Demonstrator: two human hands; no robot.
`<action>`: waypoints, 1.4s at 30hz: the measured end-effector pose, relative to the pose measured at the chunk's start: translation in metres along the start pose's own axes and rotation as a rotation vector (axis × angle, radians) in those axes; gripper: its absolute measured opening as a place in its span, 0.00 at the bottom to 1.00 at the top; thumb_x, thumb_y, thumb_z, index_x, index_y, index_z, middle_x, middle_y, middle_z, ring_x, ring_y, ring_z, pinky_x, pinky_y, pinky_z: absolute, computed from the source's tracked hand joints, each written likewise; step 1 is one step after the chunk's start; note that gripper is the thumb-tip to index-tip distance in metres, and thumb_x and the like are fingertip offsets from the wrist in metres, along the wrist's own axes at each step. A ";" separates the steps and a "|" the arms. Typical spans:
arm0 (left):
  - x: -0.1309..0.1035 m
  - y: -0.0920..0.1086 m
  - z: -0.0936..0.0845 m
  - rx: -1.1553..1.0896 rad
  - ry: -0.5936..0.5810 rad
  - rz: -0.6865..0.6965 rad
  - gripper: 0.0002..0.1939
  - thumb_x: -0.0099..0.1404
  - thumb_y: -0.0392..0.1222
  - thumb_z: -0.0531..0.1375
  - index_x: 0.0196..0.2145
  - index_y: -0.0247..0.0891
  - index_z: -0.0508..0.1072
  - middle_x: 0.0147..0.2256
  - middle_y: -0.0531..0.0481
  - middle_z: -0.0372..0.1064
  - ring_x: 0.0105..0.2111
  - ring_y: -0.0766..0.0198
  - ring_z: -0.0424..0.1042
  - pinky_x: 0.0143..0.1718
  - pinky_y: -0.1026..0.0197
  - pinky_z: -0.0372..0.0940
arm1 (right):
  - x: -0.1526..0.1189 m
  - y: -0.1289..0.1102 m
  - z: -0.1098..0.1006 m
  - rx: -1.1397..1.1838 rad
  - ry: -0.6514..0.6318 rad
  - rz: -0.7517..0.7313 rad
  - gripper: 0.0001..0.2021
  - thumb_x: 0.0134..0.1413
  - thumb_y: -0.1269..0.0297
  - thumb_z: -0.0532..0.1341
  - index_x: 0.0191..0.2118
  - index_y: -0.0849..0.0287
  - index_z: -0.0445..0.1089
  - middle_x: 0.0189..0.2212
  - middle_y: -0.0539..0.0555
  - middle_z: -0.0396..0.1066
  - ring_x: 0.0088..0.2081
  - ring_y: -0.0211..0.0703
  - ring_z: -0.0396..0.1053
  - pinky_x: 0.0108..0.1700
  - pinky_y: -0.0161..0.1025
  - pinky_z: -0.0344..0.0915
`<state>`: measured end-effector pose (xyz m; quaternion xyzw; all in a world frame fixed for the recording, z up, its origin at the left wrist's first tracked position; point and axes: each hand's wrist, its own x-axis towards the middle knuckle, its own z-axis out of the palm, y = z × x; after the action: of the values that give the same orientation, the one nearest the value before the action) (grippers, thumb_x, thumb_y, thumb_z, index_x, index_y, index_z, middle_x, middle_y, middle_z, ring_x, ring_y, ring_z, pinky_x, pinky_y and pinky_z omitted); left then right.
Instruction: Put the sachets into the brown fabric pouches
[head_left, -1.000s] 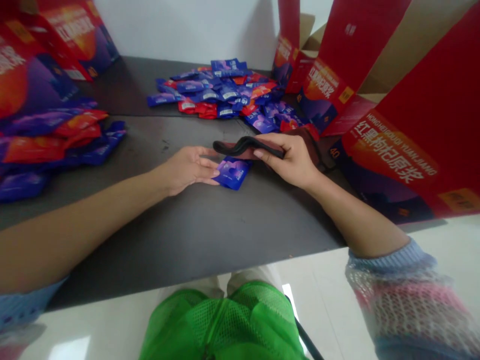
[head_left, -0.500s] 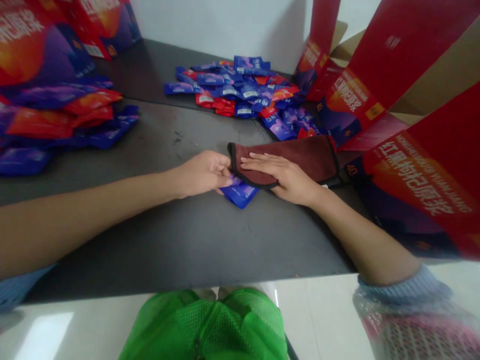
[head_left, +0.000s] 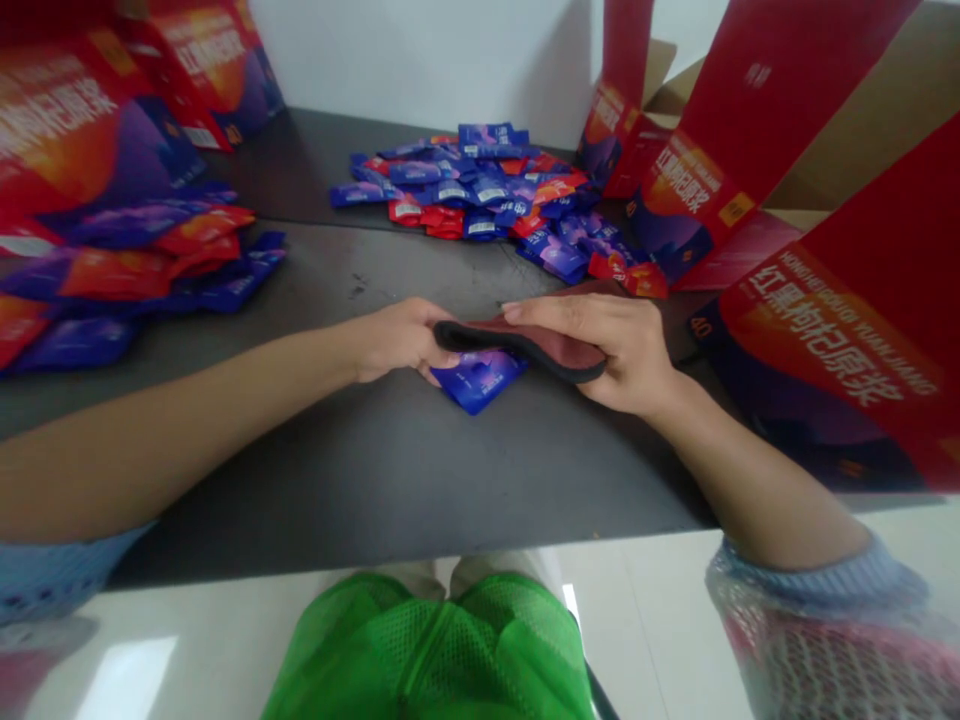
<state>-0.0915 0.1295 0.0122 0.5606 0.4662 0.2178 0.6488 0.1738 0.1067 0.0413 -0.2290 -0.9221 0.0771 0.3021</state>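
Head cam: blue sachet (head_left: 481, 381) is pinched at left edge in L hand (head_left: 405, 338) grip, on tabletop (head_left: 420, 480), near corner pointed twd wearer; long axis unclear, far side hidden. Brown cloth (head_left: 564, 347) is clasped in R hand (head_left: 619, 345), black-edged end pointed L.

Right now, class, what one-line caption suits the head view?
Left hand at a blue packet, right hand holding a black-edged brown cloth over a grey table.
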 end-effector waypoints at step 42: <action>0.006 0.000 -0.019 -0.088 -0.146 -0.039 0.25 0.46 0.31 0.73 0.44 0.30 0.81 0.27 0.42 0.79 0.37 0.41 0.82 0.40 0.45 0.77 | 0.007 -0.003 -0.003 -0.036 -0.230 -0.102 0.20 0.71 0.69 0.55 0.59 0.42 0.75 0.58 0.48 0.76 0.66 0.49 0.65 0.67 0.56 0.65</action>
<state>-0.1048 0.1449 0.0114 0.5369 0.4186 0.1840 0.7090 0.1698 0.1077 0.0486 -0.1768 -0.9624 0.0706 0.1937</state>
